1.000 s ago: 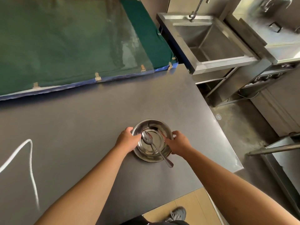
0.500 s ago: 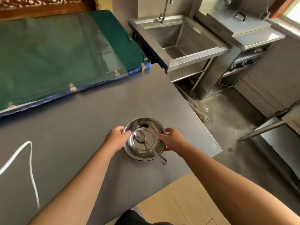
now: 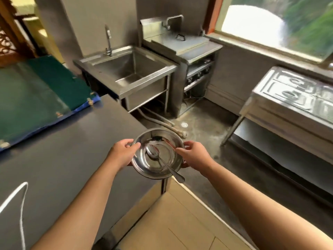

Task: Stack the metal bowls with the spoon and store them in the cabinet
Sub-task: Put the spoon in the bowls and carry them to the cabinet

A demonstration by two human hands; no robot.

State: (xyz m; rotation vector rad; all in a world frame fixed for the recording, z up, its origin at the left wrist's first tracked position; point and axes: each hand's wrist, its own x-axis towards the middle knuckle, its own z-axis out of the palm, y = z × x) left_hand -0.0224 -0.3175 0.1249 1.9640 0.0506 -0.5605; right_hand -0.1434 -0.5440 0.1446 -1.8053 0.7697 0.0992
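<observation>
Since the earlier frames the stacked metal bowls (image 3: 158,154) have left the dark countertop (image 3: 59,156) and are now carried in the air past its right corner, over the floor; the view has swung right, bringing a window (image 3: 277,26) and a steel counter (image 3: 292,98) into sight. The left hand (image 3: 121,153) grips the left rim, thumb over the edge; the right hand (image 3: 195,154) grips the right rim likewise. The spoon (image 3: 163,162) lies inside the top bowl, its scoop near the centre, its long axis running diagonally, handle pointing toward the wearer and right, overhanging the near rim. A steel sink (image 3: 129,73) stands beyond.
</observation>
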